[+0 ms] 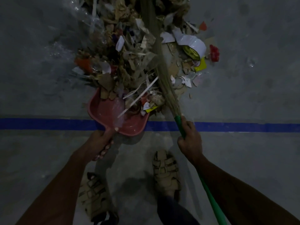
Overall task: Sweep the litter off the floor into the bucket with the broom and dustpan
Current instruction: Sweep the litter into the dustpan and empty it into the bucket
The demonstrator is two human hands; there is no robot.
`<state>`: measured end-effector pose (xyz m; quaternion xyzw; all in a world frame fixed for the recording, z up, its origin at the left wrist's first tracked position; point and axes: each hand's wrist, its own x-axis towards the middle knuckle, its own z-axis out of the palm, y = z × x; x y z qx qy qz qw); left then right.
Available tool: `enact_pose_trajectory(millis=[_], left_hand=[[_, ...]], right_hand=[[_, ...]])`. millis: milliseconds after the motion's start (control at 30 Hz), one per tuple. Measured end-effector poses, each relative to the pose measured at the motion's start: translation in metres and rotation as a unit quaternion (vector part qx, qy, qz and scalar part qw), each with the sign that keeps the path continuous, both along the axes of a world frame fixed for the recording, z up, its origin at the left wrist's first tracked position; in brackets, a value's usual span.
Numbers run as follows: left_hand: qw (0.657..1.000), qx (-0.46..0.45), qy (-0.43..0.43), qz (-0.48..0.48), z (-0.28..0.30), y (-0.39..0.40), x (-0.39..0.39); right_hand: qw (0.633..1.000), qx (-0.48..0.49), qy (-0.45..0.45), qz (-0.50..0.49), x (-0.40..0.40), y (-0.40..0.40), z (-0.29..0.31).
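Fingers (105, 147) of the left hand (99, 143) are gripping the dustpan (103, 111); the right hand (189, 140) is clasping the broom (164, 82), bristles amid litter (123, 62).

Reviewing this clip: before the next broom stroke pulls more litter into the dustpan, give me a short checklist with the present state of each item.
1. Left hand grips the dustpan handle: ok.
2. Right hand grips the green broom handle: ok.
3. Dustpan mouth faces the litter pile, with scraps already over its lip: ok.
4. Broom bristles lie in the litter to the right of the pan: ok.
5. Pan lip flat on the floor: cannot tell, litter covers it.
6. Bucket within reach for emptying: cannot tell, none in view.
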<state>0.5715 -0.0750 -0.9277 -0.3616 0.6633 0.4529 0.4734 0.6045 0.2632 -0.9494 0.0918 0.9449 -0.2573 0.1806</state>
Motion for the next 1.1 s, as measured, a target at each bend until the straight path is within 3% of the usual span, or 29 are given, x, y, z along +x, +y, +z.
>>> enact_pose_trajectory(millis=[133,267,433,633,833,1100], left_hand=[[1.000,0.010,-0.001,-0.016,0.000,-0.003,-0.004],[0.999,0.010,0.004,-0.045,0.000,-0.008,-0.012],[0.998,0.007,0.001,-0.068,0.000,-0.009,-0.028],[0.994,0.025,0.038,-0.097,0.005,0.000,-0.049],[0.995,0.031,0.035,-0.091,0.015,0.013,-0.051],[0.996,0.057,0.038,-0.052,0.057,0.034,-0.045]], right_hand=[[0.994,0.008,0.055,-0.090,-0.009,0.001,-0.010],[0.990,0.007,0.051,-0.134,-0.035,0.000,-0.020],[1.000,0.030,0.003,-0.006,-0.056,-0.002,-0.023],[0.995,0.055,-0.006,0.081,-0.043,0.011,-0.018],[0.995,0.035,-0.006,0.098,-0.019,0.008,-0.009],[1.000,-0.003,-0.008,0.021,-0.005,-0.017,0.031]])
